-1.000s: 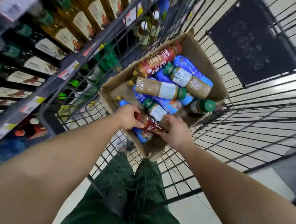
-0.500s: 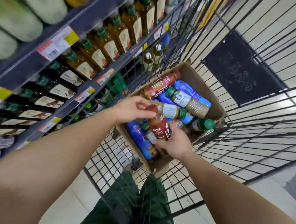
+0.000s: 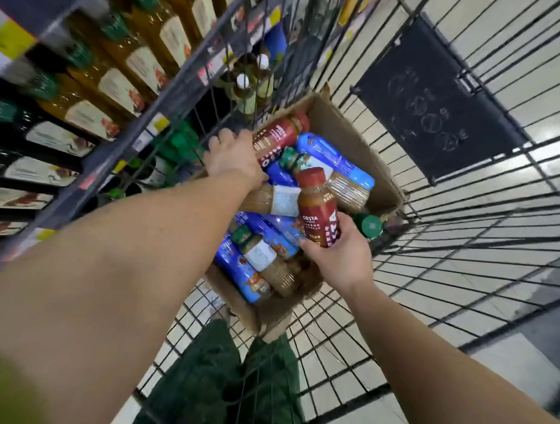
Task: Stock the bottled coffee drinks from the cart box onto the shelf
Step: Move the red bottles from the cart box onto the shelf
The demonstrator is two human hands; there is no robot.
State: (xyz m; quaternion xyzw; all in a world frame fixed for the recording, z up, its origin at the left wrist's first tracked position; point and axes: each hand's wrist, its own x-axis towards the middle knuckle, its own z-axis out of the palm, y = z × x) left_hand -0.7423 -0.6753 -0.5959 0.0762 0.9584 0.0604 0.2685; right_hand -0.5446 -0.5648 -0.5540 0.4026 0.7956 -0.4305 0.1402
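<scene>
A cardboard box point(image 3: 349, 131) sits in the wire cart and holds several bottled coffee drinks, red, blue and brown ones. My right hand point(image 3: 341, 258) grips a red Costa bottle point(image 3: 316, 206) upright above the box. At the box's far left side my left hand point(image 3: 233, 156) lies against a second red bottle point(image 3: 278, 136) that rests on its side; its fingers reach around the bottle's lower end, partly hidden.
The shelf point(image 3: 118, 156) runs along the left, with rows of green-capped tea bottles point(image 3: 140, 62) and price tags. Black wire cart walls point(image 3: 451, 222) surround the box. A dark sign panel point(image 3: 436, 103) hangs on the far cart wall.
My right hand has lifted the red bottle upright and clear of the pile. My left hand let go of it and moved to the far red bottle.
</scene>
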